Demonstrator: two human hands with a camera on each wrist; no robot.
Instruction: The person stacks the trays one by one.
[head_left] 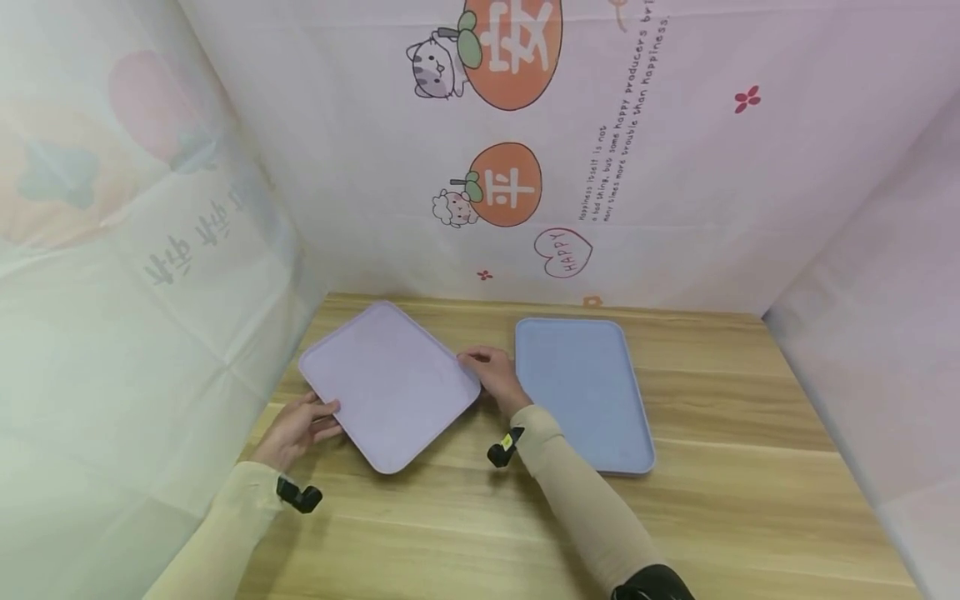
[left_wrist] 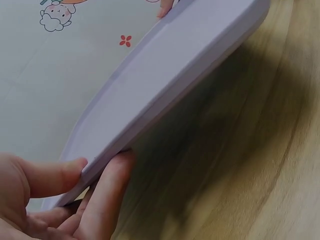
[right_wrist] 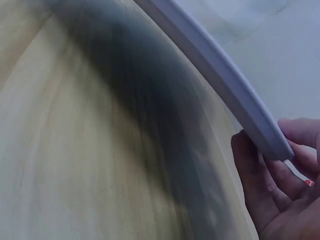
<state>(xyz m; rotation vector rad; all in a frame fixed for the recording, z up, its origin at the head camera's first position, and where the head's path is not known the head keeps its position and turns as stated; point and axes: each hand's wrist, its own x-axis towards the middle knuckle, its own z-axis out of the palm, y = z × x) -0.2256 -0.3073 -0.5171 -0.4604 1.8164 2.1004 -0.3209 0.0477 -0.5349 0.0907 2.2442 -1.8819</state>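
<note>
A wooden worktop (head_left: 735,467) is carrying a blue tray (head_left: 585,392), which is lying flat on it just right of a lilac tray (head_left: 390,383).

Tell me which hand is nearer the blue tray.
Right. The right hand grips the purple tray's right corner, just beside the blue tray. The left hand holds the purple tray's far-left edge, farther away.

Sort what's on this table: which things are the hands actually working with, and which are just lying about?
In hand:
- lilac tray, lifted off the table, shadow beneath it in both wrist views
- left hand pinching its near-left edge
- right hand gripping its right corner

Lying about:
- blue tray, flat on the wooden table, untouched
- printed cloth backdrop
</note>
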